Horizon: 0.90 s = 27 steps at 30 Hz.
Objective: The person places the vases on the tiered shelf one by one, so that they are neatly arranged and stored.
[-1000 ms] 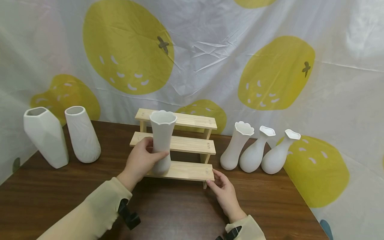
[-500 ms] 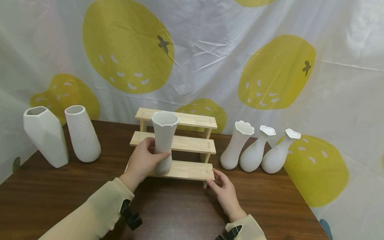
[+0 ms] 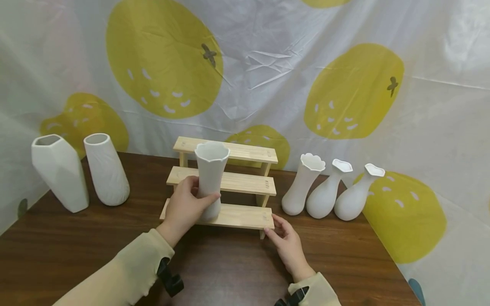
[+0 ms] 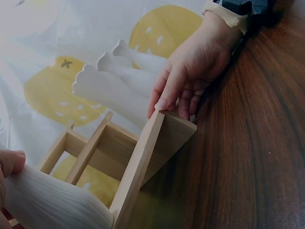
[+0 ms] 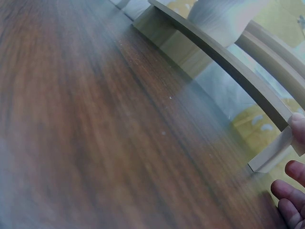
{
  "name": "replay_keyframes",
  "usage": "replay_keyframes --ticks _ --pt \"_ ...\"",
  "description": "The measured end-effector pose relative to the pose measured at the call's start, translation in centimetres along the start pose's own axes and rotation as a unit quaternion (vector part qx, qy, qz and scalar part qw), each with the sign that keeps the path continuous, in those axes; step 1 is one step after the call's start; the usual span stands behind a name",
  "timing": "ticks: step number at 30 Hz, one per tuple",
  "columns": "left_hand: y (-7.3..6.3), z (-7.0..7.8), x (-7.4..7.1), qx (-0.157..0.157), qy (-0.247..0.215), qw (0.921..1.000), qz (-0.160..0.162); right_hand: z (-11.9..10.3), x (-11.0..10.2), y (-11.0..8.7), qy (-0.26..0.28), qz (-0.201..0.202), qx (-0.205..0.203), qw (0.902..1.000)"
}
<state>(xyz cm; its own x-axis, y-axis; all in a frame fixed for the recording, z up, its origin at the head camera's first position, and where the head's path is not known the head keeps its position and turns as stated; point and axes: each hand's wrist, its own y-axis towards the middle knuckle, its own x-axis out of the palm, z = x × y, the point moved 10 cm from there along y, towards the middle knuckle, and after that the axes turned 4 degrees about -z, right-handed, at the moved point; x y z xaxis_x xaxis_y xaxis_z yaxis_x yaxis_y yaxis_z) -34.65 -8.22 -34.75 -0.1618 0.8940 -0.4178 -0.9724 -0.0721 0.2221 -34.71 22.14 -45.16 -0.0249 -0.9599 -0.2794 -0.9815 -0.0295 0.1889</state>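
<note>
Behind everything hangs a pale cloth, which is printed with big yellow fruits. Before it lies a dark brown wooden table. On this table, near the middle, is placed a stand of light wood, having three boards that rise like steps toward the cloth. Two beige sleeves come in from the near side. Well to the left of the stand are two white vases: a faceted vase and, just beside it, a rounder vase with a relief pattern. One scalloped vase, also white, is upright at the lowest board, left of its middle, and its base seems to touch the wood. Right of the stand, three smaller white vases make a close row; the nearest has a wavy rim, the other two have slim necks. The left hand is gripping the scalloped vase around its lower half. The right hand pinches the right front corner of the lowest board, its thumb on the edge. Smallest are the black straps at the wrists.
</note>
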Motion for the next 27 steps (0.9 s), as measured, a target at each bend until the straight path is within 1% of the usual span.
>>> replay_keyframes --ticks 3,7,11,15,17,20,27 --pt "-0.1 0.0 0.1 0.005 0.002 1.0000 0.003 -0.1 0.0 0.0 -0.005 0.000 -0.005 1.0000" --pt "-0.1 -0.1 0.2 0.012 -0.005 0.9999 -0.001 0.0 0.0 0.0 -0.006 0.000 -0.003 1.0000" --pt "-0.2 -0.3 0.5 0.020 -0.005 0.9996 -0.018 0.1 0.0 0.0 -0.001 -0.001 0.004 1.0000" --pt "-0.5 -0.7 0.3 0.027 0.011 0.9987 -0.042 0.0 0.0 0.0 0.001 -0.001 0.001 1.0000" --pt "-0.7 -1.1 -0.1 0.030 0.020 0.9982 -0.049 -0.1 0.0 0.0 -0.001 -0.001 -0.003 1.0000" --pt "-1.0 -1.9 -1.0 0.032 0.019 0.9981 -0.050 -0.2 0.0 -0.1 -0.004 0.001 -0.002 1.0000" --pt "-1.4 -4.1 -4.1 0.054 -0.008 0.9984 -0.015 -0.3 0.0 0.0 -0.003 -0.001 -0.005 1.0000"
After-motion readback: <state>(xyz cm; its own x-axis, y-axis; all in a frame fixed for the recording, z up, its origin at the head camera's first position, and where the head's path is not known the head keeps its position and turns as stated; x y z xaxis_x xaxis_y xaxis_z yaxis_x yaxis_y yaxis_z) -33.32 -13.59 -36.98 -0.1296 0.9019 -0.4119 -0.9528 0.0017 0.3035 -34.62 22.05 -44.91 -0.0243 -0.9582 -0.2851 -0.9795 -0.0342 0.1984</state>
